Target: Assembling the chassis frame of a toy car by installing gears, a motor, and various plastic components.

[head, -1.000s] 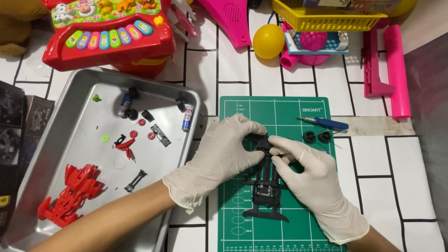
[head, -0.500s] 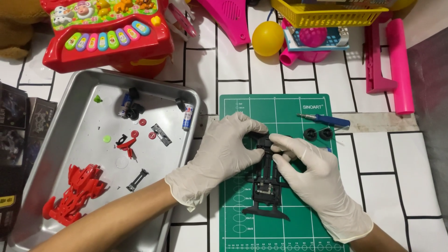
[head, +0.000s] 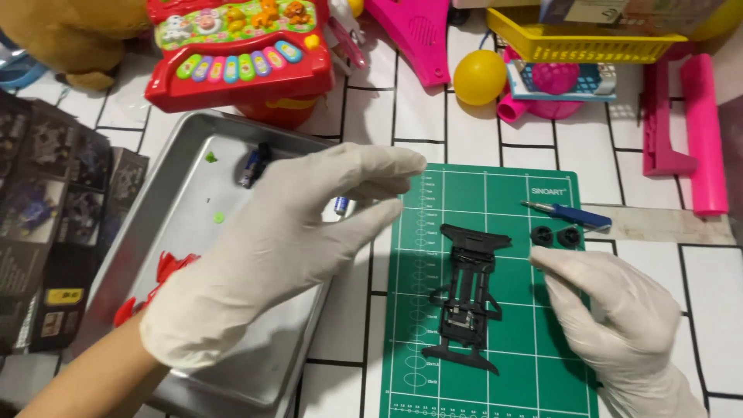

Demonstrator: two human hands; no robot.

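Observation:
A black toy car chassis [head: 468, 298] lies lengthwise on a green cutting mat [head: 503, 193], with no hand on it. My left hand [head: 271, 248], in a white glove, hovers above the metal tray [head: 186, 147] and the mat's left edge. Its fingers are stretched out and nothing shows in them. My gloved right hand [head: 611, 317] rests palm down on the mat just right of the chassis and holds nothing. Two small black wheels [head: 555, 236] sit just beyond its fingertips. A blue-handled screwdriver [head: 569, 215] lies behind them.
The tray holds a red plastic part [head: 166, 267], a small blue and black piece [head: 254, 164] and green bits. Behind are a red toy keyboard [head: 240, 58], a yellow ball [head: 480, 76], a yellow basket [head: 588, 42] and pink toy pieces [head: 700, 131]. Dark boxes [head: 46, 209] lie at the left.
Both hands have let go of the front of the chassis. My left hand lifted away to the left over the tray, and my right hand drew back to the right of the chassis.

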